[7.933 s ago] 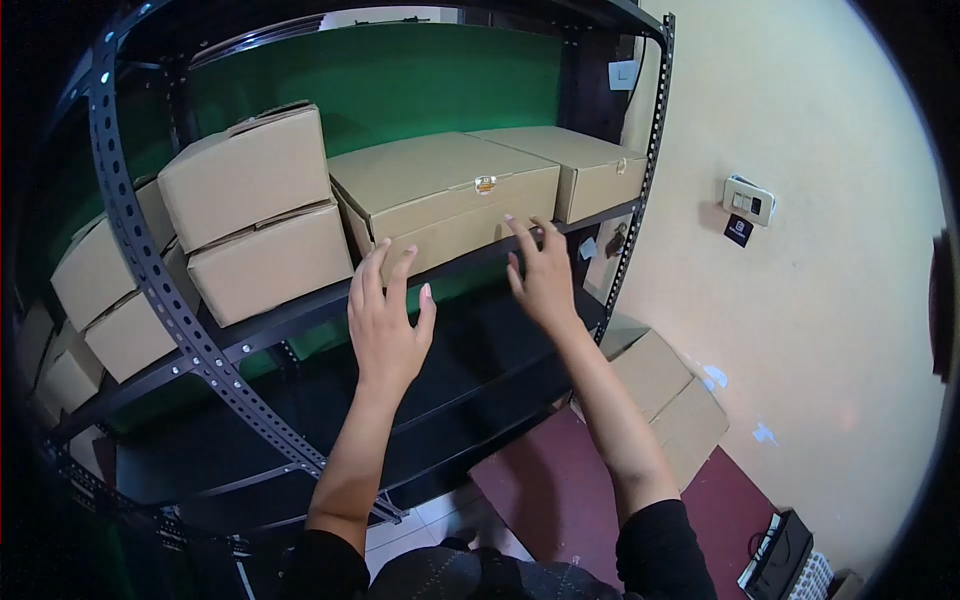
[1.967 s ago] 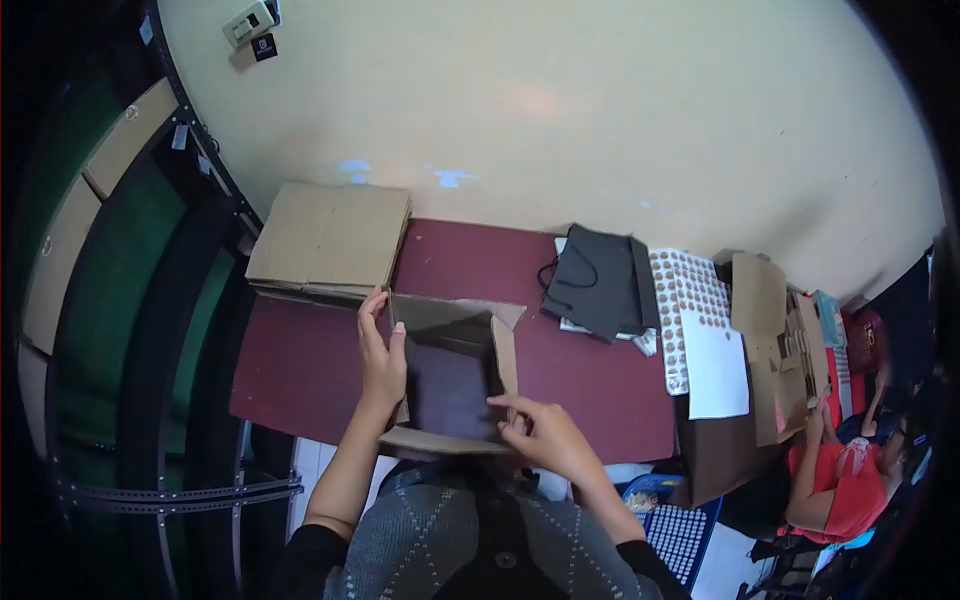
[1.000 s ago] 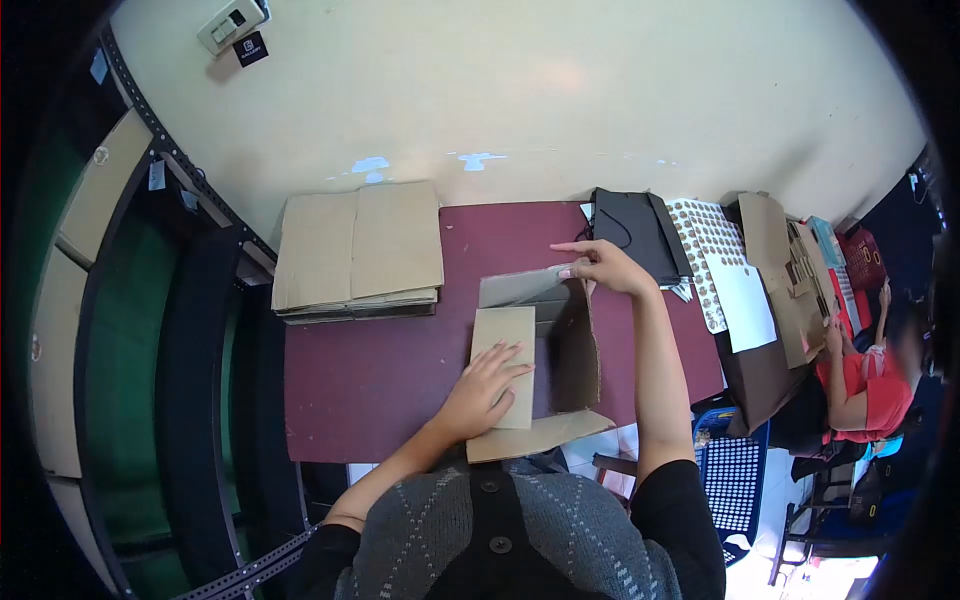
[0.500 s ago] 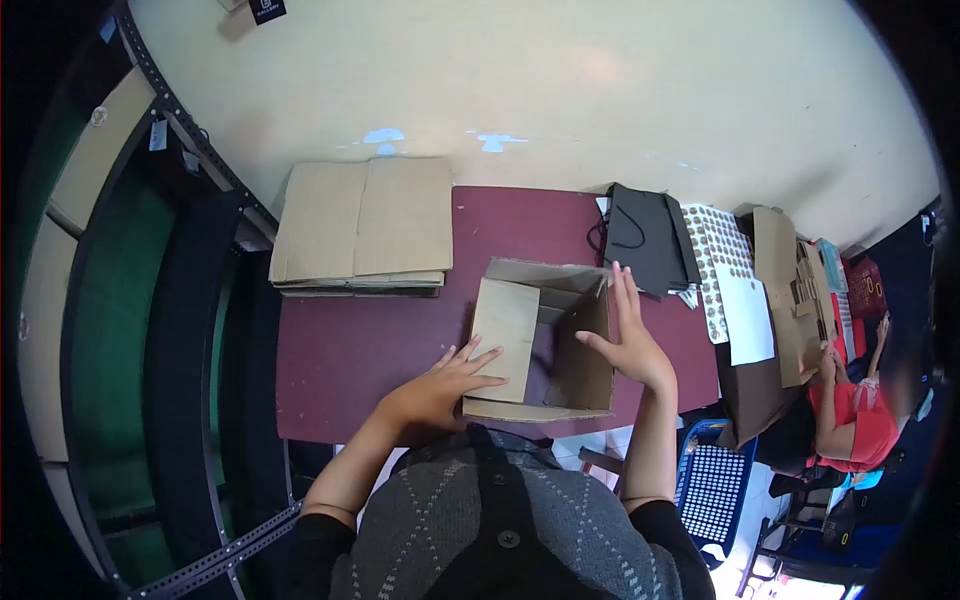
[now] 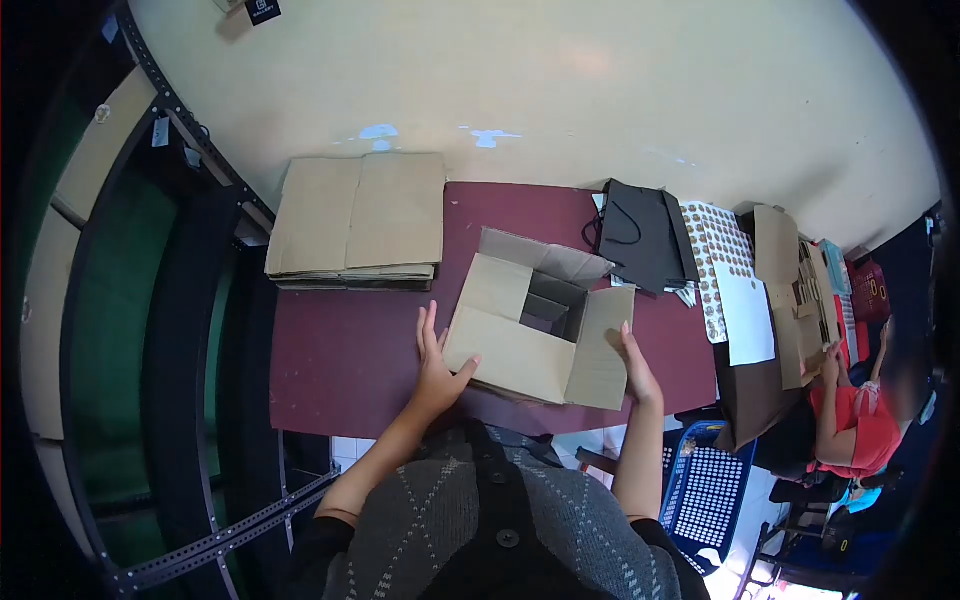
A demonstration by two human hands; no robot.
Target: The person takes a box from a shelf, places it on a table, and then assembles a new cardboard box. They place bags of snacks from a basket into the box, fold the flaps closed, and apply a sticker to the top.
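Note:
A cardboard box (image 5: 515, 345) sits at a slant on the maroon table, its top partly uncovered. Its left and front flaps lie folded inward, while the back flap (image 5: 545, 255) stands up and the right flap (image 5: 603, 350) leans outward. My left hand (image 5: 437, 372) is against the box's left front corner, fingers stretched out along the side and thumb over the front flap. On the other side, my right hand (image 5: 640, 368) has its thumb on the right flap's edge; its other fingers are mostly hidden behind the cardboard.
Flattened cardboard boxes (image 5: 355, 215) are stacked at the table's (image 5: 340, 350) back left. Black paper bags (image 5: 648, 235) and sticker sheets (image 5: 715, 240) lie at the right. A blue basket (image 5: 708, 495) stands below; dark shelving (image 5: 180, 330) lines the left. A person in red (image 5: 850, 425) is at far right.
The box has turned, and its front flap now covers part of the opening. My left hand has moved to its left side; my right hand has come down along the right flap.

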